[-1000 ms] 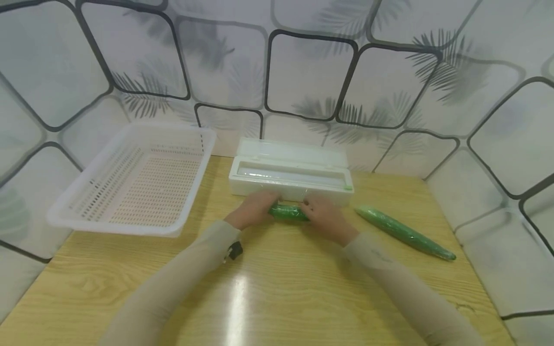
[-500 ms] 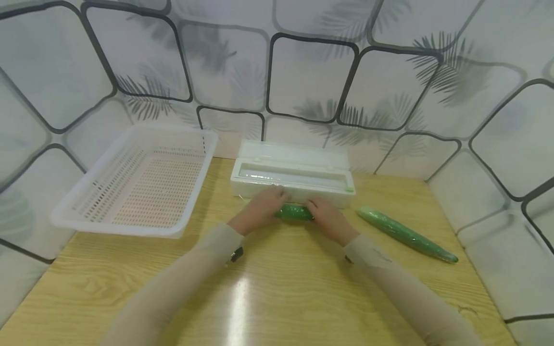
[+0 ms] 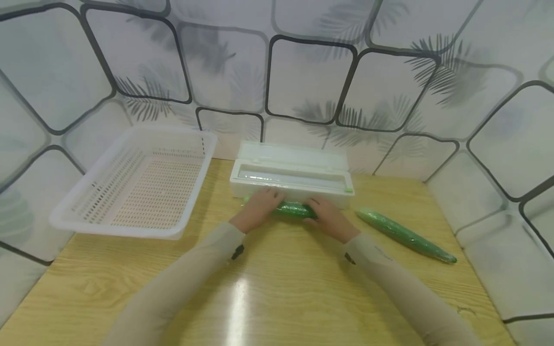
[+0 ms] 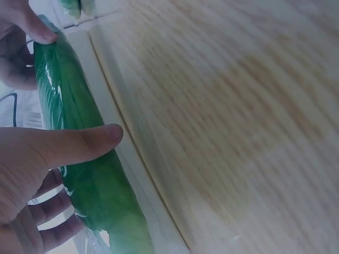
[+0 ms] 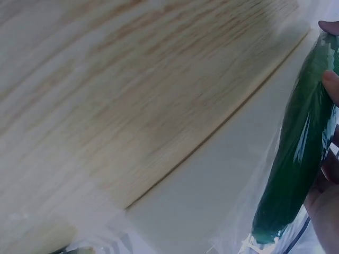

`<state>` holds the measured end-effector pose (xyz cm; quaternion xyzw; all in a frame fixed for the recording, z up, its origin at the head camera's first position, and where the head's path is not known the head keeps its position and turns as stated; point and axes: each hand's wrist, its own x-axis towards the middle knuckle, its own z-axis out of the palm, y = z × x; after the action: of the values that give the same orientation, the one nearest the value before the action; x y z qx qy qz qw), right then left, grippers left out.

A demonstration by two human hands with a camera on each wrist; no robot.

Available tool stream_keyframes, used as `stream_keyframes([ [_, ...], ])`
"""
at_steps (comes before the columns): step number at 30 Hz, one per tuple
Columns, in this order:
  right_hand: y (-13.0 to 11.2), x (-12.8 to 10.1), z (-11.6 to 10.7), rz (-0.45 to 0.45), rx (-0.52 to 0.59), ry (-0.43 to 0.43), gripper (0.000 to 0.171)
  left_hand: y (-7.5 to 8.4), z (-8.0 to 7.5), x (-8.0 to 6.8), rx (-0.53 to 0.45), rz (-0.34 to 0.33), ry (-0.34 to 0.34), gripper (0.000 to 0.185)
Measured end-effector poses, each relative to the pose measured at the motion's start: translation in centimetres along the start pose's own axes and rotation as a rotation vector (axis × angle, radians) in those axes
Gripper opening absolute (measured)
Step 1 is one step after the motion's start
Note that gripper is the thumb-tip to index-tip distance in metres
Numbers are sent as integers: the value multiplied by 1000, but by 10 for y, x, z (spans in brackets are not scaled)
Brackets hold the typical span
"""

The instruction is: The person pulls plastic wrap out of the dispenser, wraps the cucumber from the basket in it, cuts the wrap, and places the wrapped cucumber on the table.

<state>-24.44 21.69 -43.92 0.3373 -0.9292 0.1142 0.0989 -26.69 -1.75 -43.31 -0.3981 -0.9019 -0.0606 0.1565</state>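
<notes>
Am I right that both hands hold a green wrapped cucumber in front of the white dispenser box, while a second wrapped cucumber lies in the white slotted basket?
Not quite: the head view shows the second wrapped cucumber on the wooden table, not in the white slotted basket.

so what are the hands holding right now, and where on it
Both hold the wrapped cucumber in front of the film dispenser box: left hand grips one end, right hand the other.
</notes>
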Motion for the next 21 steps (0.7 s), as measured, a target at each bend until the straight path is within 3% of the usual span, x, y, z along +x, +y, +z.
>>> stream_keyframes([
  [7,-1,2,-1,44,4,-52,49,-9,0,-7,-120,-70,-56,44],
  [11,0,3,0,80,9,-69,52,-14,-1,-9,-203,-109,-83,39],
  [15,2,3,0,83,27,-53,53,-18,-1,-10,-277,-134,-108,37],
  [21,4,1,4,84,59,-16,50,-26,-7,-10,-401,-177,-161,53],
])
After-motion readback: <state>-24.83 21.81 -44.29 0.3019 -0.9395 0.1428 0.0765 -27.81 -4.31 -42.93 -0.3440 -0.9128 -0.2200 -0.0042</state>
